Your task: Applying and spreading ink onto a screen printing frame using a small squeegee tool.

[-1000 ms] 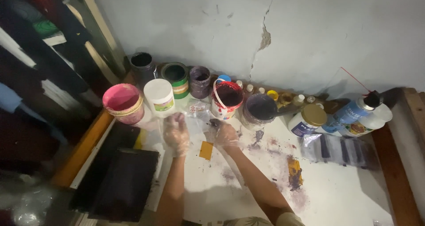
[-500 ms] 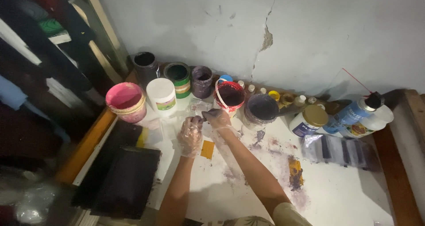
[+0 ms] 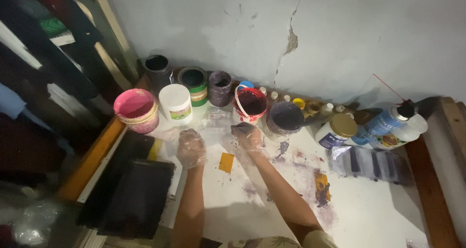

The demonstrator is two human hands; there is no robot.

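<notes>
My left hand [image 3: 191, 148] wears a clear plastic glove and rests on the white tabletop [image 3: 374, 214], with nothing visible in it. A small yellow card [image 3: 226, 162] lies just to its right. My right hand [image 3: 246, 134], in a paint-stained glove, hovers with curled fingers just in front of a red-rimmed bucket of dark paint [image 3: 250, 103]. Whether it grips anything is unclear. A crumpled clear plastic sheet [image 3: 214, 119] lies between the hands and the tubs.
Along the cracked wall stand a pink bucket [image 3: 135, 110], white tub [image 3: 175, 102], green-rimmed jar [image 3: 194, 82], purple jar [image 3: 220, 87], black jar [image 3: 158, 68], dark purple pot [image 3: 286, 118], yellow-lidded jar [image 3: 338, 130] and spray bottles [image 3: 388, 124]. Black frames [image 3: 131, 192] lie at left, a plastic bag [image 3: 369, 163] at right.
My right hand has lifted from the table toward the red-rimmed bucket. My left hand drew close to it half a second ago and has moved back left.
</notes>
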